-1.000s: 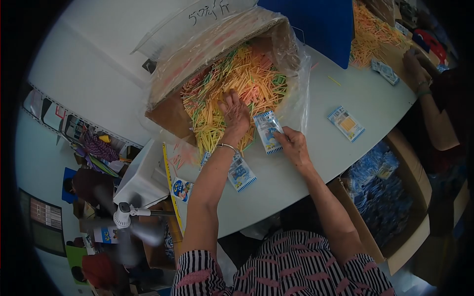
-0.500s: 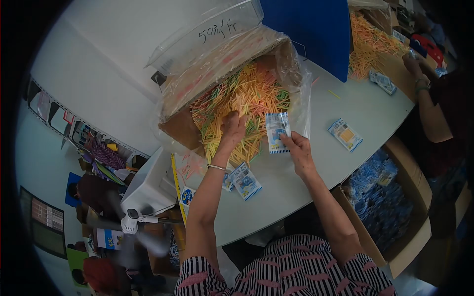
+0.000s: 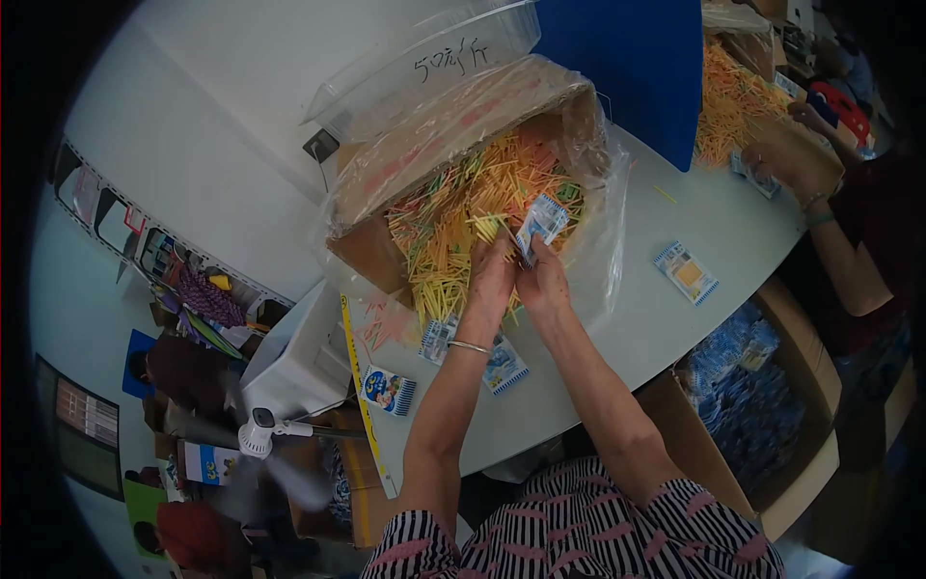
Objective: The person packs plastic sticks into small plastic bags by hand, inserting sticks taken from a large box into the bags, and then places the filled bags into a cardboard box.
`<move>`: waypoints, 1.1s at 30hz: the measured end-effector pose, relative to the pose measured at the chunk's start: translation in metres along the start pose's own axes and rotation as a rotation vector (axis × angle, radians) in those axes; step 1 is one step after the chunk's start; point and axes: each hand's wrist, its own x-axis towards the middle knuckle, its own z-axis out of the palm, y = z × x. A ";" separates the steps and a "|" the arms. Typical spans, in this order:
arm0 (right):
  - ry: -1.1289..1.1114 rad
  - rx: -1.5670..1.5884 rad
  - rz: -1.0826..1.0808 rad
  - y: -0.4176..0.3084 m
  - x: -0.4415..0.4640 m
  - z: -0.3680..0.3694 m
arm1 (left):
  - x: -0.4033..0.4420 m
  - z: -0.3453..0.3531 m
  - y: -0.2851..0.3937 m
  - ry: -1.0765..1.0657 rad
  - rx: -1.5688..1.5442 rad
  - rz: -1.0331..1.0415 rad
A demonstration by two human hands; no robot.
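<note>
A cardboard box [image 3: 364, 262] lined with clear plastic lies open on its side on the table, full of thin coloured sticks [image 3: 444, 241] in yellow, orange, green and pink. In front of its opening my left hand [image 3: 492, 277] is closed round a bunch of yellow sticks [image 3: 488, 228]. Right beside it, my right hand [image 3: 544, 280] pinches a small blue-and-white packet [image 3: 543, 220], tilted near the ends of the sticks. Whether the packet's mouth is open I cannot tell. Below my left wrist are more packets [image 3: 504, 366], partly hidden by my forearm.
One packet [image 3: 687, 272] lies to the right, another [image 3: 388, 390] beside a yellow ruler [image 3: 359, 386]. A carton [image 3: 815, 357] of blue packets stands beside the table. A co-worker's hand [image 3: 779, 166] is at another stick pile [image 3: 738, 101]. A fan [image 3: 257, 434] runs at lower left.
My left hand has come out of the stick pile with a bunch, moving right. My right hand has brought the packet left to meet it. The co-worker's hand now reaches a packet on the table.
</note>
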 end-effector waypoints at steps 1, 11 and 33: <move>-0.008 0.039 -0.019 0.003 0.004 0.000 | -0.003 0.003 -0.003 -0.011 -0.023 0.071; -0.045 0.028 -0.011 0.003 0.004 0.006 | -0.001 0.000 -0.013 0.105 -0.058 0.150; -0.215 -1.143 0.243 -0.090 -0.041 0.008 | 0.000 0.020 0.081 -0.256 0.097 0.203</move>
